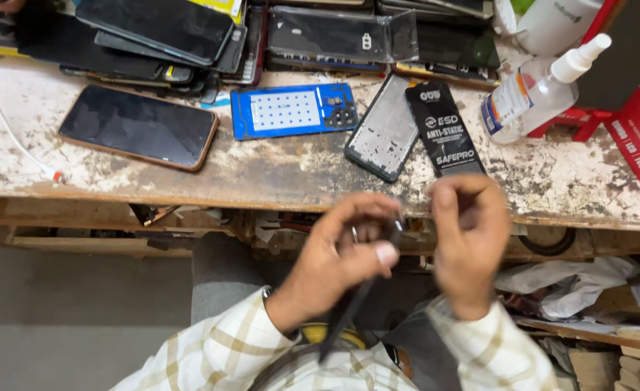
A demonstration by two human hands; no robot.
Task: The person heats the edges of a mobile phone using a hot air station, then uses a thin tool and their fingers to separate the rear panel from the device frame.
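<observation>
While my two hands hover below the front edge of the workbench [276,177], my left hand [341,253] pinches a thin dark strip [352,308] between thumb and fingers, closed tight on its upper end, and the strip hangs down at a slant toward my lap. My right hand [468,235] is just beside it, fingers curled in toward the same spot, but it is blurred and turned with its back to me, so I cannot tell whether it grips the strip or only comes close to it. Both wrists come out of checked sleeves [218,347] (cream with faint yellow and grey lines). Up on the worn, stained bench, well apart from my hands, lies a dark phone with a brown rim [139,127] on the left, screen up. Near the middle sits a blue phone frame [294,110], and to its right a grey phone frame [383,130] lies tilted, touching a black flat packet [443,130]. Farther right a clear spray bottle with a white nozzle [537,90] lies on its side. Along the back edge a heap of dark phones and screens [160,32] is stacked. A thin white cable [5,119] runs down the left side of the bench.
</observation>
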